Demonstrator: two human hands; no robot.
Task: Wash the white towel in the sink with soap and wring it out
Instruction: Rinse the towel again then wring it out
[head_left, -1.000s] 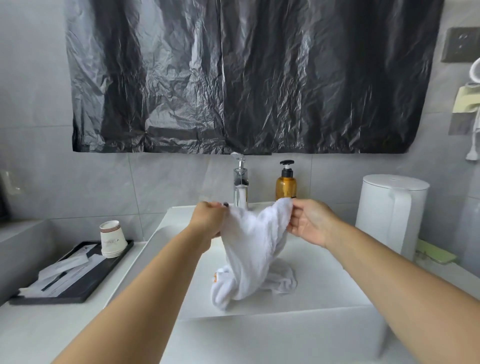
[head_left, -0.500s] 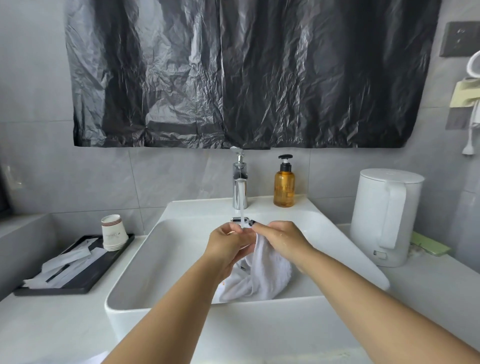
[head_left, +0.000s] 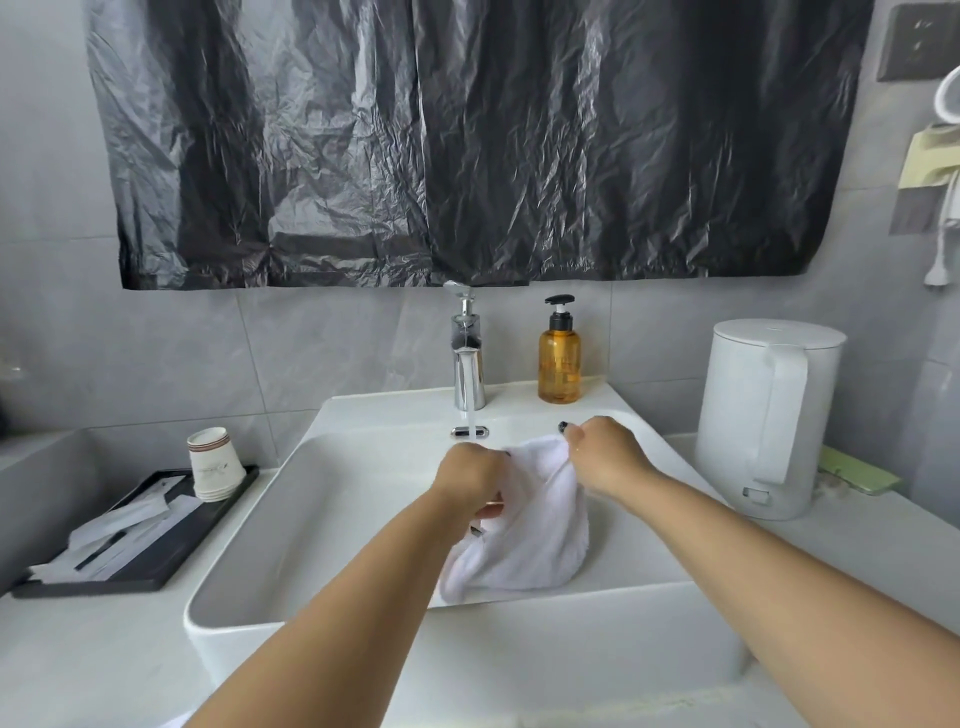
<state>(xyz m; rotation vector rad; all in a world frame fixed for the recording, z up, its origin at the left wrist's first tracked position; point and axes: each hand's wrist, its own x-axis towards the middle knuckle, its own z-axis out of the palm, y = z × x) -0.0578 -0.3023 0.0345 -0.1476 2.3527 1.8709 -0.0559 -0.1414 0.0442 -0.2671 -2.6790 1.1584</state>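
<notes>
From the head camera, both hands work over the white sink (head_left: 249, 525), which stands on a pale surface (head_left: 98, 660). The left hand (head_left: 470, 480) is curled into a fist around the upper left part of the white towel (head_left: 524, 535), its fingers wrapped into the cloth. The right hand (head_left: 605, 454) pinches the towel's top edge just beside the left hand, fingers bent and closed on the fabric. The towel hangs down from both hands into the basin, bunched and folded, with its lower end reaching near the front wall of the sink.

A chrome tap (head_left: 467, 358) stands upright at the back of the sink, and a thin stream of water (head_left: 469, 423) falls from it, just behind the left hand. To the right of the tap, an amber soap bottle (head_left: 559, 358) with a black pump stands on the sink's back ledge.

On the surface to the right of the sink stands a white kettle (head_left: 763, 415) with its handle facing forward. To the left of the sink lies a black tray (head_left: 171, 556) holding a stack of paper cups (head_left: 214, 462) and some wrapped packets (head_left: 114, 535). A black plastic sheet (head_left: 467, 140) hangs on the grey tiled wall above the tap.
</notes>
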